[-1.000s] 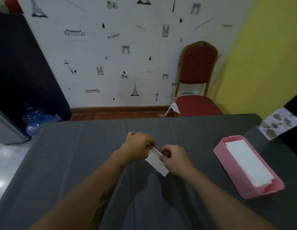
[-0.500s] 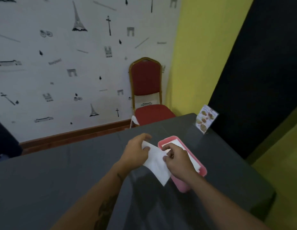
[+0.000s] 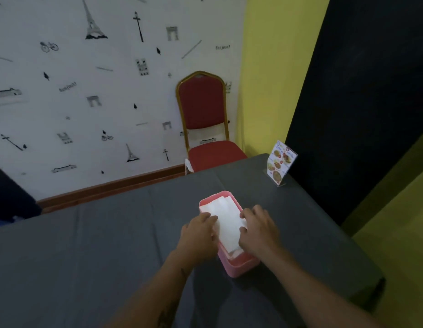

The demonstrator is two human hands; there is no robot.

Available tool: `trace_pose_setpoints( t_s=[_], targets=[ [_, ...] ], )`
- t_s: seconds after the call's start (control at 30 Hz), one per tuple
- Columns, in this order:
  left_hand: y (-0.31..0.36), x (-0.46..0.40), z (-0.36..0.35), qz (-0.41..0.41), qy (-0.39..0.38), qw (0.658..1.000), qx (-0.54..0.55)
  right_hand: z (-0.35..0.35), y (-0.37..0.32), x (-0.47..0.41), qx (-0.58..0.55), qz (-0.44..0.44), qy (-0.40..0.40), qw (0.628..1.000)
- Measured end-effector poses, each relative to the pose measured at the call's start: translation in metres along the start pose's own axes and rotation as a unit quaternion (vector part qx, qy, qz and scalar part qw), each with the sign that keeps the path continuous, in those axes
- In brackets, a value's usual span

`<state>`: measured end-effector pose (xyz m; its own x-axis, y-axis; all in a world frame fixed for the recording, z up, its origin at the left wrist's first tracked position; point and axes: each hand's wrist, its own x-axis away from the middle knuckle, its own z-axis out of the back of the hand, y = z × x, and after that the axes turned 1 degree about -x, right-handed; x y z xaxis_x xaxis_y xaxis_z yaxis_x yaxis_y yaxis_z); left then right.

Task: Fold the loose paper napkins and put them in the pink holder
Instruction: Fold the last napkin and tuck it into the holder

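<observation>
The pink holder (image 3: 239, 266) stands on the grey tablecloth in the middle of the head view, with a stack of folded white napkins inside. A folded white napkin (image 3: 227, 223) lies on top of that stack. My left hand (image 3: 198, 233) rests on the napkin's left edge with fingers flat. My right hand (image 3: 259, 228) presses on its right edge, covering the holder's right rim. Both hands touch the top napkin from above; whether the fingers pinch it I cannot tell.
The table (image 3: 87, 256) has a dark grey cloth, with its right edge close to the holder. A standing menu card (image 3: 280, 163) sits at the far right corner. A red chair (image 3: 205, 129) stands behind the table by the patterned wall.
Both hands carried the folded napkin to the right and laid it flat on the stack in the pink holder. The view swung right, so the holder now sits in the centre.
</observation>
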<state>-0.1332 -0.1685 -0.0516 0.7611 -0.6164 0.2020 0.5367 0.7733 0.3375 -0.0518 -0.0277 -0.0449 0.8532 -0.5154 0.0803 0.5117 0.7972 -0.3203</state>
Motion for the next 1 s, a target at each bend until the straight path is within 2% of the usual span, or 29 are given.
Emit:
trace_pose_setpoints(
  t_s=[0.13,0.23,0.4,0.57,0.67,0.8,1.0],
  targets=[
    [0.007,0.001,-0.004,-0.022,-0.024,0.997,-0.069,-0.010,0.013,0.005,0.042,0.113,-0.029,0.992],
    [0.008,-0.003,-0.008,-0.010,-0.051,0.995,-0.085,-0.009,0.023,0.007,0.095,0.158,-0.054,0.981],
    [0.013,-0.004,-0.015,-0.015,-0.066,0.989,-0.128,-0.005,0.030,0.012,0.150,0.160,-0.076,0.973],
    [0.013,-0.002,-0.014,-0.044,-0.056,0.981,-0.182,-0.003,0.021,0.006,0.136,0.200,-0.044,0.969],
    [0.012,-0.004,-0.011,-0.049,-0.029,0.981,-0.187,-0.009,0.017,-0.006,0.137,0.222,-0.092,0.961],
    [0.013,-0.011,-0.014,-0.020,-0.051,0.980,-0.191,-0.020,0.020,-0.019,0.155,0.210,-0.176,0.949],
    [0.022,-0.022,-0.021,-0.004,-0.073,0.970,-0.233,-0.023,0.018,-0.025,0.178,0.200,-0.208,0.941]
  ],
)
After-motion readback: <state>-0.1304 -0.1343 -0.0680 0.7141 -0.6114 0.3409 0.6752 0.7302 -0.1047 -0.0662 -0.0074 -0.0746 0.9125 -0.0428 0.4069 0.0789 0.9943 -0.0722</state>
